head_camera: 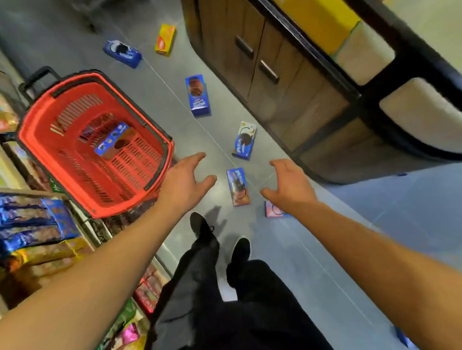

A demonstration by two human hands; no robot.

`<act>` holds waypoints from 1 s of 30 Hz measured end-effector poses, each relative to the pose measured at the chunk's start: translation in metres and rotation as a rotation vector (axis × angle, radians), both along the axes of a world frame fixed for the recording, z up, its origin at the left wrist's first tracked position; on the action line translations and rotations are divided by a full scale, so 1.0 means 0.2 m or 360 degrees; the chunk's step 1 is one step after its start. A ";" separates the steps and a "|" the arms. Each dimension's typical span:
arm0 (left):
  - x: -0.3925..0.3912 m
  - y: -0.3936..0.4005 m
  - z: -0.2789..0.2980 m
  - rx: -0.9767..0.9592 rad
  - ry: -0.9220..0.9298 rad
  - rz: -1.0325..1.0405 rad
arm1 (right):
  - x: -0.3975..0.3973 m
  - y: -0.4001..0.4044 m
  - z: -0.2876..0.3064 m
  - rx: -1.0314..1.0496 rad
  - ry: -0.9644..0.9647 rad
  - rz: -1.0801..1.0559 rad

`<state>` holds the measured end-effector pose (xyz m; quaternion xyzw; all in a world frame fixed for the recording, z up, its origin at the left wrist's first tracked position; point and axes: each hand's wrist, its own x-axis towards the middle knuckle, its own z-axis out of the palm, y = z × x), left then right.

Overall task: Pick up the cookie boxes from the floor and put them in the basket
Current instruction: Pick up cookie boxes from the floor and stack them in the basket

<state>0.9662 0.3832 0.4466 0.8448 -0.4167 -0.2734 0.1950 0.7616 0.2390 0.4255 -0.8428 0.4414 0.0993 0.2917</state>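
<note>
Grey shop floor [146,80], boxes scattered; red basket [37,125] holds one blue box [112,143]. Your left hand [182,182] and right hand [291,185] hover empty, fingers spread, flanking a cookie box [238,187].

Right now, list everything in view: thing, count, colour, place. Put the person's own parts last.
basket: one, red with black handles, on the floor at left.
box in basket: one, blue and brown, lying on the basket bottom.
blue boxes on floor: five, at, and one partly hidden under the right wrist.
yellow box: one, yellow and red, far end of the floor.
cabinet: one, brown wood with two handles, at right.
shelves of packets: blue, gold and green, at left.
shoes: two, black, on the floor.
left hand: open, empty, beside the basket rim.
right hand: open, empty, above the floor.
</note>
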 end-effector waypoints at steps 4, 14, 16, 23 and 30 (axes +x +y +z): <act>-0.14 -0.07 -0.12 0.0074 0.0189 0.0038 | -0.17 0.05 -0.10 0.0072 0.0036 -0.0201; -0.21 -0.16 -0.64 0.0231 0.0598 0.0345 | -0.19 0.06 -0.54 0.0231 0.0052 -0.0402; -0.21 -0.16 -0.78 0.0282 0.0616 0.0383 | -0.17 0.05 -0.69 0.0293 0.0092 -0.0396; -0.24 -0.16 -1.25 0.0435 0.0671 0.0482 | -0.16 0.03 -1.21 0.0457 0.0152 -0.0377; -0.29 -0.21 -1.79 0.0577 0.0763 0.0627 | -0.15 -0.07 -1.71 0.0524 0.0298 -0.0272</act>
